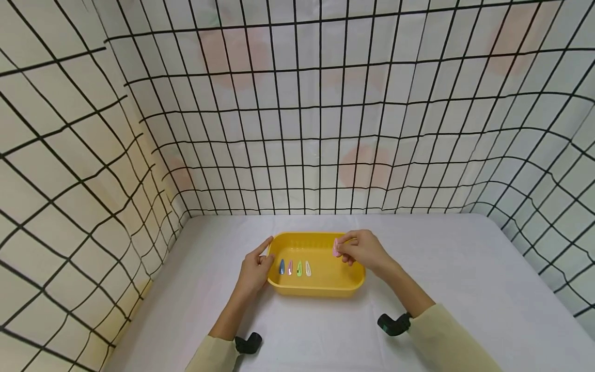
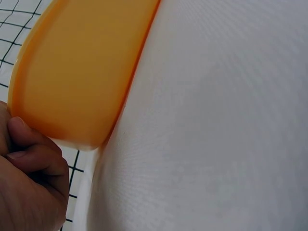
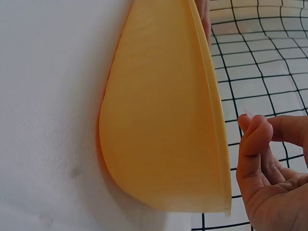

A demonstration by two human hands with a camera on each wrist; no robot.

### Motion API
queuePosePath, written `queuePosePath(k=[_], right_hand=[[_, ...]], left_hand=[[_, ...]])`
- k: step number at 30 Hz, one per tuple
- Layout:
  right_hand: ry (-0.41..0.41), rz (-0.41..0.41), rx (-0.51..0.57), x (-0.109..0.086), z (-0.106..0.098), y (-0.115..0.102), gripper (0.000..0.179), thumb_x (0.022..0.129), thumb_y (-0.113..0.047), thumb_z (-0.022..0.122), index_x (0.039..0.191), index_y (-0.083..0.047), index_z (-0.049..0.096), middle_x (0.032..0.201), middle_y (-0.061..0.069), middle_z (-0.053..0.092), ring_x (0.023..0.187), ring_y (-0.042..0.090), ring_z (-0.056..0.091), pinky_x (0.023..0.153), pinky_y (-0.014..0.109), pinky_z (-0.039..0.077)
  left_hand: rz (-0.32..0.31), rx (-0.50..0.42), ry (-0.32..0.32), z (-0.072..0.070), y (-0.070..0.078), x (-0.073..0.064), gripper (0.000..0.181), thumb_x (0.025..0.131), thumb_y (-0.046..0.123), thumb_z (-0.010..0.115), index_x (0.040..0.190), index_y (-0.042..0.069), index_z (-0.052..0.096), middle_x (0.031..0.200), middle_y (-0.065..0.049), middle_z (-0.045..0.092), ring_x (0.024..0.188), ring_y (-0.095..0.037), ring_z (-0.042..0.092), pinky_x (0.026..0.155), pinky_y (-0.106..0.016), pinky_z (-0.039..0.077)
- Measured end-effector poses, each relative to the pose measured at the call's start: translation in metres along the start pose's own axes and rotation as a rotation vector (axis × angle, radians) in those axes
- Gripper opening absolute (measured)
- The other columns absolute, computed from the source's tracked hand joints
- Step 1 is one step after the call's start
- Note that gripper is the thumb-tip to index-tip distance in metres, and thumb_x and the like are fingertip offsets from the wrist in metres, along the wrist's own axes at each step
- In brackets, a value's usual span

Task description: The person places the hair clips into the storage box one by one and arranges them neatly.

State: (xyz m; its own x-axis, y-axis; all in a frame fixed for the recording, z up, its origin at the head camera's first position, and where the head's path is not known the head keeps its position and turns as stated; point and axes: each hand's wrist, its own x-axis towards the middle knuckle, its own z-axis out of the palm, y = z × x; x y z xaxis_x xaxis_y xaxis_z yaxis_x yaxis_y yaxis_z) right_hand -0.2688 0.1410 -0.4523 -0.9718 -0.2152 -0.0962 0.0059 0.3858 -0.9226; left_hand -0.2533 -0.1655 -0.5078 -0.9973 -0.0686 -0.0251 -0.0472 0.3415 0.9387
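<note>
A yellow tray point(image 1: 325, 289) stands on the table, with a row of small snap hair clips lying on its floor toward the left. From left to right they are a blue clip point(image 1: 281, 266), a pink clip point(image 1: 290, 267), a green clip point(image 1: 299, 268) and a whitish clip point(image 1: 308, 268). My left hand point(image 1: 253, 271) grips the tray's left end, thumb at the rim. Over the tray's right part, my right hand point(image 1: 362, 250) pinches a pink hair clip point(image 1: 335, 248) between thumb and fingers. Only a sliver of that clip shows in the right wrist view.
A white cloth covers the table point(image 1: 446, 289). White sheeting with a black grid point(image 1: 321, 119) rises behind and along both sides. Black wrist-worn devices point(image 1: 394, 324) sit at both sleeve cuffs.
</note>
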Motion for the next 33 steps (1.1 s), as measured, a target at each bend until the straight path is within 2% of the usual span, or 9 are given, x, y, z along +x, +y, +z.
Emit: queuePosePath(k=[3,7,12,21,33], right_hand=[[-0.012,-0.011,-0.002,0.003,0.006,-0.004,0.026,0.097,-0.015,0.070,0.114,0.005,0.070,0.090,0.018,0.075,0.071,0.028,0.069,0.062,0.025,0.059],[-0.014,0.017,-0.009,0.006,0.016,-0.008,0.025,0.096,-0.015,0.070,0.114,0.003,0.070,0.090,0.016,0.076,0.073,0.031,0.071,0.064,0.026,0.060],[-0.024,0.058,-0.028,0.013,0.028,-0.006,0.022,0.095,-0.013,0.071,0.111,0.001,0.071,0.090,0.017,0.077,0.071,0.027,0.071,0.063,0.026,0.060],[-0.043,0.057,-0.056,0.020,0.045,0.000,0.011,0.092,-0.005,0.069,0.099,0.003,0.073,0.077,0.013,0.075,0.060,0.022,0.069,0.057,0.028,0.059],[-0.035,0.136,-0.141,0.024,0.059,0.008,0.010,0.091,-0.006,0.072,0.098,0.000,0.074,0.069,0.009,0.071,0.055,0.017,0.066,0.054,0.025,0.057]], left_hand=[[0.022,0.001,0.002,0.000,0.000,0.000,0.054,0.101,0.016,0.059,0.153,0.027,0.051,0.057,0.002,0.043,0.045,-0.012,0.035,0.042,-0.019,0.033],[0.014,0.000,-0.003,0.000,0.000,-0.001,0.053,0.102,0.017,0.059,0.153,0.029,0.051,0.057,0.002,0.043,0.046,-0.012,0.036,0.042,-0.019,0.033],[0.004,-0.008,-0.010,0.000,0.000,-0.001,0.053,0.102,0.018,0.059,0.153,0.030,0.051,0.058,0.002,0.043,0.046,-0.012,0.036,0.042,-0.020,0.033],[-0.001,-0.002,-0.009,-0.001,-0.002,0.000,0.053,0.102,0.019,0.060,0.153,0.031,0.051,0.058,0.002,0.044,0.045,-0.012,0.036,0.043,-0.020,0.034],[0.009,-0.001,-0.010,-0.002,0.001,-0.001,0.054,0.101,0.018,0.059,0.153,0.029,0.051,0.057,0.002,0.043,0.046,-0.013,0.037,0.043,-0.020,0.034]])
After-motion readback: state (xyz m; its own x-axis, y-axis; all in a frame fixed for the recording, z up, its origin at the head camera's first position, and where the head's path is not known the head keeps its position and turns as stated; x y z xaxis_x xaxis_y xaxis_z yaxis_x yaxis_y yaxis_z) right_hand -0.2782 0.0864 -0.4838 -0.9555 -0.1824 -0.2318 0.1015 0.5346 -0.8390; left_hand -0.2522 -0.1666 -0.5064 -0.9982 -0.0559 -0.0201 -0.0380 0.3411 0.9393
